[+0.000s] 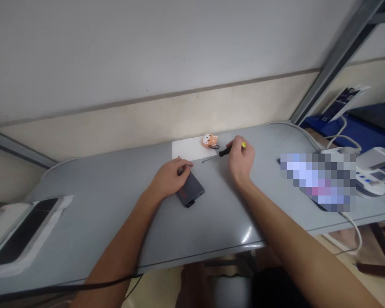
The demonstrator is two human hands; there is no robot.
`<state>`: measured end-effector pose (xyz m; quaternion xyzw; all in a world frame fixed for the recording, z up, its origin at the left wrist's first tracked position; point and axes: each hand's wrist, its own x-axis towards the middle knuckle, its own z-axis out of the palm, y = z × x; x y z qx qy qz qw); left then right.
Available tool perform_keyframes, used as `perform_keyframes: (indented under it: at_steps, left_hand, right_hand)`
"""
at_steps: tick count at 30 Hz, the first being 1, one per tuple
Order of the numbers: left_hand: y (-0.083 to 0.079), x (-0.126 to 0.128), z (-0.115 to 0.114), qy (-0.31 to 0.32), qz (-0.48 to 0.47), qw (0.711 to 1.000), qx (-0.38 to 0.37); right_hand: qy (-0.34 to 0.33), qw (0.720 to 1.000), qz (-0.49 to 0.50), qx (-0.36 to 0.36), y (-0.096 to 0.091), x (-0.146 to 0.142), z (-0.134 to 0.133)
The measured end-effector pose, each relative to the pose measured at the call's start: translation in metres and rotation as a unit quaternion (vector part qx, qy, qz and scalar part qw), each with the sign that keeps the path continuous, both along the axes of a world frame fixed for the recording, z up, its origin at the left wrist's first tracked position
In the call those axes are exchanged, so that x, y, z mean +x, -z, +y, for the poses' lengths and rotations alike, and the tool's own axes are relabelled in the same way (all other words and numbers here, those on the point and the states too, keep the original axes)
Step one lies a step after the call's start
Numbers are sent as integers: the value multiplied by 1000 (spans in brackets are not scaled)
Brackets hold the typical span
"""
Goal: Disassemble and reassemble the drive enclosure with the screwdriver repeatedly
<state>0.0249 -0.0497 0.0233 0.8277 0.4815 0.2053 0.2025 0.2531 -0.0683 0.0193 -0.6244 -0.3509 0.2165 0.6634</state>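
Dark box (194, 188) in L hand (172, 175), red mark (182, 193) unreadable; screwdriver (224, 152) in R hand (241, 159)

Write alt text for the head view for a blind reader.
A right hand holds a black-and-yellow screwdriver at a gray desk, while the left hand lies on a dark boxy device. Beyond them, an orange-and-white animal figure sits on white paper.

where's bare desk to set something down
Bare desk: between the black slab and left forearm; between it and right forearm, on the near side of the device. Crowded: around left hand, device, right hand, screwdriver, paper and toy.
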Motion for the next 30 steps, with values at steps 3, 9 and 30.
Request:
perform_keyframes:
  at_steps: [3,9,30]
  left_hand:
    - [3,-1,2,-39,-10,999,-33]
    - [11,-5,6,-50,-66,993,-80]
    - [6,-17,14,-82,-84,992,-37]
  right_hand:
    - [-33,999,9,0,4,-2,2]
    - [-81,995,52,32,9,-6,4]
    - [-97,987,120,37,18,-11,8]
